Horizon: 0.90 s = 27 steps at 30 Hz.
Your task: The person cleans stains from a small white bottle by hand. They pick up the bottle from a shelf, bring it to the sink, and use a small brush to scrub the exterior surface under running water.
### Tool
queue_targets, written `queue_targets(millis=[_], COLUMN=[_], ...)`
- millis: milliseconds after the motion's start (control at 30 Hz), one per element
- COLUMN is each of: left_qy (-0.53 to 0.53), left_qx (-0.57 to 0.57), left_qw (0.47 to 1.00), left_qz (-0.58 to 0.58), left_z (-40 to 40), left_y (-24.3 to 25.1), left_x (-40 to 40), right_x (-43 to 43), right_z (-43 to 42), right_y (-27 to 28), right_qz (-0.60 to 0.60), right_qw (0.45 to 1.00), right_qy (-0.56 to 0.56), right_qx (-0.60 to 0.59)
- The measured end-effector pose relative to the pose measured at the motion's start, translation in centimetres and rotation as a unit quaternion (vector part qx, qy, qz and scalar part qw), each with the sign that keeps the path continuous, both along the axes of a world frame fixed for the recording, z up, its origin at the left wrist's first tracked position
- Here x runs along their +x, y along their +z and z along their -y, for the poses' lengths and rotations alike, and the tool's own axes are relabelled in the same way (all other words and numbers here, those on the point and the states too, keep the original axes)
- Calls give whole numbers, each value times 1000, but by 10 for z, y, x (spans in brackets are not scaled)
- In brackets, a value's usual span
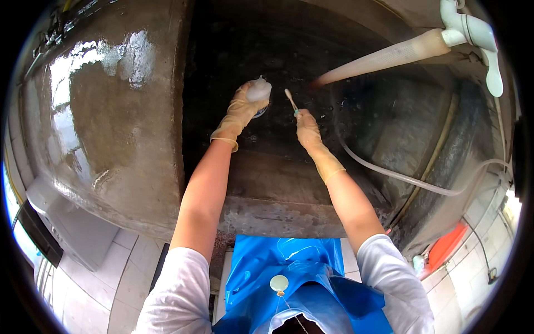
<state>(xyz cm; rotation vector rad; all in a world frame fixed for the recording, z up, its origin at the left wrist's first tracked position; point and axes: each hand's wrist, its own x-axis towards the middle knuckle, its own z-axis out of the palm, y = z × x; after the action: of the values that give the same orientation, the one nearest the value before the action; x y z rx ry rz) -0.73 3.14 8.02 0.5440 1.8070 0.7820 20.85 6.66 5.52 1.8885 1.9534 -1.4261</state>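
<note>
My left hand (240,109) wears a pale yellow rubber glove. Its fingers are closed around a small white rounded object (259,90) with a pointed top, which may be foam on a container. Below those fingers shows a blue-and-white edge; the rest is covered by the glove. In my right hand (308,127), gloved the same way, is a thin toothbrush (290,99), its head pointing up and away from me. The two hands are apart, both above the dark inside of a concrete sink (267,213).
A white tap (475,31) with a thick pale hose (384,58) reaches in from the upper right. A thin clear hose (400,176) loops over the right wall. Left of the basin lies a wet concrete ledge (121,125). My blue apron (288,254) is close to the front edge.
</note>
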Motion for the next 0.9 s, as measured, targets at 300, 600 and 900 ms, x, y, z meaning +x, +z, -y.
queue_targets(millis=[300,600,900], left_qy=[88,96,146], left_qx=[44,71,150], left_qw=[948,992,857], left_qz=[303,-38,470], left_z=[19,11,39], left_y=[37,75,103], left_x=[-3,54,15], right_x=[-41,-67,-33], right_z=[-5,39,22], right_y=[80,87,129], right_qz=[-334,-313,-401], right_qw=[869,941,902], right_qy=[-142,-127,-89], right_qx=[-336,-27,-133])
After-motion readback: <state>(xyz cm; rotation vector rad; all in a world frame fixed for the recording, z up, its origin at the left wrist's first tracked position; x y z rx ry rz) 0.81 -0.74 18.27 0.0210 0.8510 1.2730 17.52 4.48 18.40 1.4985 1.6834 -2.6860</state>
